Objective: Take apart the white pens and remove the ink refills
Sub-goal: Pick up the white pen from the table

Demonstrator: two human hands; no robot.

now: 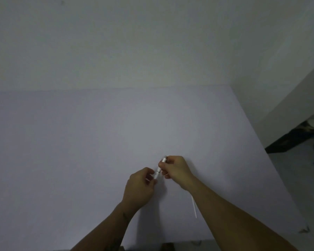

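Note:
A white pen point(160, 168) is held between both hands above the pale table point(80, 151), tilted from lower left to upper right. My left hand point(139, 187) pinches its lower end. My right hand point(177, 170) grips the upper end, where a silver ring shows at the pen's middle joint. A thin white rod, which looks like an ink refill point(194, 207), lies on the table, partly hidden under my right forearm.
The table's right edge runs diagonally down to the right, with grey floor beyond it. A dark box-like object point(290, 140) sits on the floor at the far right. A plain wall rises behind the table.

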